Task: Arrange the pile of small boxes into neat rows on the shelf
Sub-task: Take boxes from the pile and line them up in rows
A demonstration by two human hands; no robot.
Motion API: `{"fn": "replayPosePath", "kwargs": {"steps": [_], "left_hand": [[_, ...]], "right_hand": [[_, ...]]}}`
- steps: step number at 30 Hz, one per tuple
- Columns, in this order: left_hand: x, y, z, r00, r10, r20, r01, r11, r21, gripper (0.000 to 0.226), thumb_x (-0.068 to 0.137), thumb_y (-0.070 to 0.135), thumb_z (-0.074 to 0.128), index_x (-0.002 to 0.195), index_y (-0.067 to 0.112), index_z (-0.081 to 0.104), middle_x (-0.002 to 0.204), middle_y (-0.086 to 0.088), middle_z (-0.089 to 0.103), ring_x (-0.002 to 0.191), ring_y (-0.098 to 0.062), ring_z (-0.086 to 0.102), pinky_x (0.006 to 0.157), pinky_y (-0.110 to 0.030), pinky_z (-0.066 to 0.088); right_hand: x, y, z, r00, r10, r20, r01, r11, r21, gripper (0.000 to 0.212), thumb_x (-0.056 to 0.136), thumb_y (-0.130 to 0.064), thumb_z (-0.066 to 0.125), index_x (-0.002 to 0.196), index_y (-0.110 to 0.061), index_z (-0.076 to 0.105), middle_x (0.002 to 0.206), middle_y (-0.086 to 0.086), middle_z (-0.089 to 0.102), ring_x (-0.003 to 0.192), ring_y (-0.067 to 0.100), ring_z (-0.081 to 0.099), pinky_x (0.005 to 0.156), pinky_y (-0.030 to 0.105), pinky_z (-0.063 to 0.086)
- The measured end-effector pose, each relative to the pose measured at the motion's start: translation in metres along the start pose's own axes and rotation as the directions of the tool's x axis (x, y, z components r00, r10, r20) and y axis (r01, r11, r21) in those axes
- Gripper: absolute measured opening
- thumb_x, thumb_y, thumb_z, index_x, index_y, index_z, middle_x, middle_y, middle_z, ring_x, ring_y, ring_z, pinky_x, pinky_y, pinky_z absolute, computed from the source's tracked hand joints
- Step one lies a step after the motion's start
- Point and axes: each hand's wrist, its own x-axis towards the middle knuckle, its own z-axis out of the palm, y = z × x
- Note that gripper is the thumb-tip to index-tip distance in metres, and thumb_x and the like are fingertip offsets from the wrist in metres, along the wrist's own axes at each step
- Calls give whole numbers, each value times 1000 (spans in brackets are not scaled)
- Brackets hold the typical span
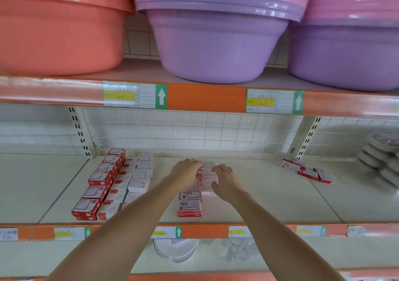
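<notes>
Both hands work at the middle row of small boxes (190, 203) on the cream shelf (269, 200), a line of red-and-white cartons running from the shelf's front edge toward the tiled back wall (194, 129). The left hand (186, 171) lies over the far end of that row, fingers curled down against the left side of the boxes there; the right hand (225, 179) faces it from the other side, fingers bent over the pale cartons (208, 176) between the two palms. Together they hold that far cluster from both sides, though how tightly either hand grips cannot be told. Left of the middle row, well apart from it, stand three finished lines: red boxes (98, 182) nearest the upright post, then two lines of whiter ones (138, 179). Far to the right of the middle row, a few loose boxes (305, 169) lie scattered near the back wall. Above, large plastic basins (218, 43) fill the upper shelf.
</notes>
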Motion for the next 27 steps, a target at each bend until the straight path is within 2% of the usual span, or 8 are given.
{"fn": "replayPosePath", "kwargs": {"steps": [3, 5, 9, 16, 22, 27], "left_hand": [[10, 24, 8, 998, 36, 42, -36, 999, -2, 41, 98, 34, 53, 135, 17, 52, 135, -5, 56, 124, -26, 51, 100, -42, 45], [20, 41, 11, 996, 72, 58, -71, 997, -5, 45, 98, 36, 52, 139, 15, 49, 140, -6, 53, 127, -26, 49, 103, -42, 43], [46, 77, 23, 995, 85, 60, -88, 995, 43, 47, 100, 42, 47, 141, 20, 47, 143, -3, 51, 129, -25, 48, 101, -43, 42], [99, 159, 61, 984, 157, 87, -153, 987, -50, 47, 100, 38, 48, 141, 15, 48, 144, -5, 49, 131, -26, 46, 104, -41, 41], [143, 220, 91, 982, 157, 100, -152, 987, -55, 46, 98, 37, 51, 139, 14, 47, 141, -6, 51, 129, -27, 45, 102, -40, 42], [175, 257, 103, 984, 163, 65, -159, 985, -68, 53, 98, 34, 52, 145, 16, 40, 143, -5, 47, 130, -27, 43, 102, -40, 41]], "right_hand": [[-12, 25, -8, 997, 72, 28, -71, 997, -26, 51, 93, -21, 57, 142, -14, 44, 144, 3, 44, 130, 24, 40, 108, 34, 36], [-21, 46, -15, 993, 118, 30, -117, 993, -33, 53, 93, -22, 57, 143, -13, 43, 145, 5, 44, 130, 26, 41, 107, 34, 37], [-39, 86, -31, 978, 208, 2, -208, 978, -26, 54, 92, -21, 55, 144, -14, 42, 144, 6, 44, 129, 28, 41, 104, 37, 40], [-67, 166, -58, 929, 368, -33, -368, 930, 0, 55, 91, -22, 55, 144, -15, 41, 144, 5, 44, 129, 27, 43, 102, 39, 44], [-76, 242, -87, 898, 434, -71, -433, 901, 21, 55, 89, -21, 56, 142, -16, 44, 144, 4, 45, 129, 27, 44, 101, 37, 44], [-70, 290, -99, 880, 450, -151, -449, 893, 41, 52, 85, -16, 57, 136, -12, 48, 140, 5, 48, 127, 28, 43, 102, 38, 42]]}}
